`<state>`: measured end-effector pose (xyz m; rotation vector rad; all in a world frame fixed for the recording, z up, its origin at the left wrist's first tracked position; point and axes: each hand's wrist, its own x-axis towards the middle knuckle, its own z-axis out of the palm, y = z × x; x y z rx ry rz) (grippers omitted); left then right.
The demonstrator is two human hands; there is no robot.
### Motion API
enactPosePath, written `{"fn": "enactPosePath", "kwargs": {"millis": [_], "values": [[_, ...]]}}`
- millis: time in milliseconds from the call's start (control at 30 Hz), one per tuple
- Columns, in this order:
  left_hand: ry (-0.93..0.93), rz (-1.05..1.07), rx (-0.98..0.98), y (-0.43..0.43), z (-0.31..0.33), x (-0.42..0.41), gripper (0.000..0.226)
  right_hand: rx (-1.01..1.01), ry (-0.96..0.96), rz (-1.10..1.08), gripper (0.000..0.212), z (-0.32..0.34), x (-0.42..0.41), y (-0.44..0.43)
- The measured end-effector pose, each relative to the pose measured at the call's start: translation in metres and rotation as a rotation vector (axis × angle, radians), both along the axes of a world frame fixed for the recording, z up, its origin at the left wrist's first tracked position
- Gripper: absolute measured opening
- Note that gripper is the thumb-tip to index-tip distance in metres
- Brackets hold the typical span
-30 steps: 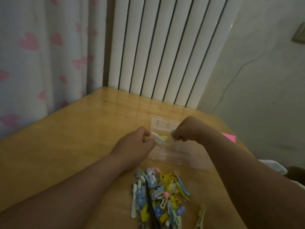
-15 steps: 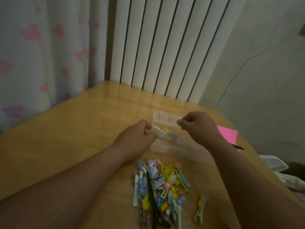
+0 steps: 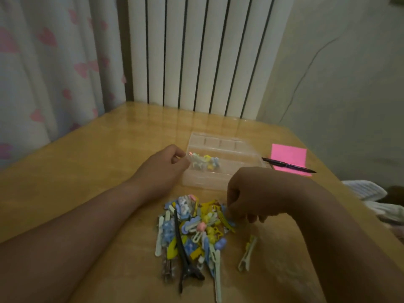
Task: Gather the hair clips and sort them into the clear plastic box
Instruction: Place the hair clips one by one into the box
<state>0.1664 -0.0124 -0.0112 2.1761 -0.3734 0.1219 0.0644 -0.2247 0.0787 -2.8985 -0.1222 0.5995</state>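
Note:
A clear plastic box (image 3: 227, 178) with dividers lies open on the wooden table. My left hand (image 3: 162, 167) is at its left edge and pinches a small bunch of pastel clips (image 3: 202, 162) held over the box. In front of the box lies a pile of coloured hair clips (image 3: 192, 228), with a long black clip (image 3: 185, 263) across it. My right hand (image 3: 251, 199) hangs over the pile's right side, fingertips curled down onto the clips; whether it grips one is hidden. One pale green clip (image 3: 247, 255) lies apart to the right.
A pink sticky-note pad (image 3: 288, 155) with a black pen (image 3: 288, 167) across it sits right of the box. A white radiator (image 3: 203, 53) and a heart-print curtain (image 3: 50, 68) stand behind the table. White cloth (image 3: 367, 193) lies past the table's right edge.
My right hand has left the box and come down toward me onto the right side of the clip pile. My left hand still holds the bunch of clips at the box.

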Motion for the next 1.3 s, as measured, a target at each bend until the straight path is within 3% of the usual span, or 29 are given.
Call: {"fn": "enactPosePath", "kwargs": {"millis": [367, 533, 600, 900, 1033, 1133, 1300], "values": [[0.025, -0.006, -0.012, 0.000, -0.001, 0.000, 0.033, 0.049, 0.006, 0.007, 0.015, -0.002, 0.001, -0.001], [0.027, 0.009, 0.000, -0.001, -0.002, 0.000, 0.034, 0.461, -0.402, -0.182, 0.011, 0.008, 0.017, -0.016], [0.027, 0.007, 0.007, -0.002, -0.002, -0.001, 0.033, 0.525, -0.525, -0.268, 0.012, 0.012, 0.036, -0.015], [0.030, -0.011, 0.006, -0.001, -0.003, 0.001, 0.036, 0.232, -0.341, -0.335, 0.006, 0.002, 0.128, 0.013], [0.045, -0.014, 0.011, -0.002, -0.004, 0.003, 0.046, 0.080, -0.290, -0.325, 0.019, -0.005, 0.137, 0.017], [0.063, -0.021, 0.016, -0.001, -0.004, 0.003, 0.057, 0.082, -0.283, -0.328, 0.021, -0.007, 0.137, 0.017], [0.046, -0.014, 0.028, 0.000, -0.004, 0.003, 0.049, 0.239, -0.384, -0.335, 0.012, -0.006, 0.123, 0.011]]}}
